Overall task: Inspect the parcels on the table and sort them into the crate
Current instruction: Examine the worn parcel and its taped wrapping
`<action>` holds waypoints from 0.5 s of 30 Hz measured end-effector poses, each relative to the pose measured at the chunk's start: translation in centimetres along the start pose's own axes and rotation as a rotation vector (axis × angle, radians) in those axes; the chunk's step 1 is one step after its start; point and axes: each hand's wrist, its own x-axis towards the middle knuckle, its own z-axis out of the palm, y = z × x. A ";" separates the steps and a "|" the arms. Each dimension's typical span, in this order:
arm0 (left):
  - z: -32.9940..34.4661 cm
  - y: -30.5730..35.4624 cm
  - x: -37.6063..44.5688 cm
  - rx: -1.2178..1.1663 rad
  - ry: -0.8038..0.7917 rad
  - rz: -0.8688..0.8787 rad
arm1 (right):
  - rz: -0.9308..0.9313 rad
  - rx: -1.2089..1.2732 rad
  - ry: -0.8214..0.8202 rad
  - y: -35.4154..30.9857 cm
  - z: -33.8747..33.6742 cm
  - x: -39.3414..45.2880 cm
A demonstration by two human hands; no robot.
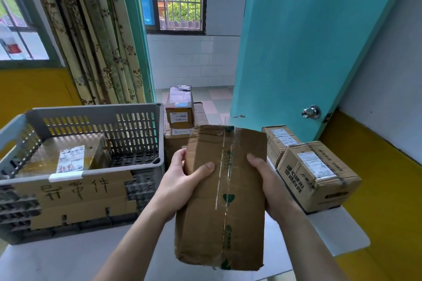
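Both hands' fingers grasping taped parcel (225, 196), label "0042" on far box (180, 107), grey crate (146, 162)

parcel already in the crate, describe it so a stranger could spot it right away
Start at the grey slatted crate on the left of the table. Lying flat on its floor is one brown parcel, shiny with tape. Unlike the parcels outside, its white label has red handwriting.
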 end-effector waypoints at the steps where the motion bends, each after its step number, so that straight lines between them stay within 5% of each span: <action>1: 0.1 -0.2 -0.1 0.007 0.006 -0.001 | -0.005 -0.011 -0.003 -0.1 0.0 0.2; 15: -1.6 0.3 1.3 0.038 -0.010 -0.044 | -0.043 -0.070 -0.031 0.5 1.0 -0.3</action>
